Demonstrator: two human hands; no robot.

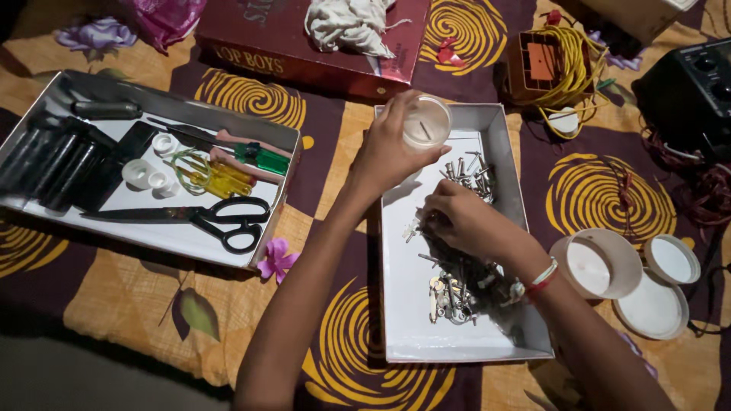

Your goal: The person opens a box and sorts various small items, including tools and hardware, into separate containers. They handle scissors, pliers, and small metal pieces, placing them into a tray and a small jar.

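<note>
My left hand (388, 148) holds a small clear round container (426, 122) above the far end of a white tray (403, 320). Inside the container lies one thin metal piece. My right hand (468, 221) rests fingers-down in the middle of that tray, pinching among a heap of metal screws and bolts (464, 285). More screws (472, 171) lie at the far side of the tray, just beyond my fingers. What the fingertips pinch is hidden.
A second white tray (156, 232) at left carries black scissors (205, 215), screwdrivers (228, 156), white caps and black cylinders. White round lids and a tub (601, 262) sit at right. A book, cloth, yellow cord reel (556, 65) and black device (689, 91) lie beyond.
</note>
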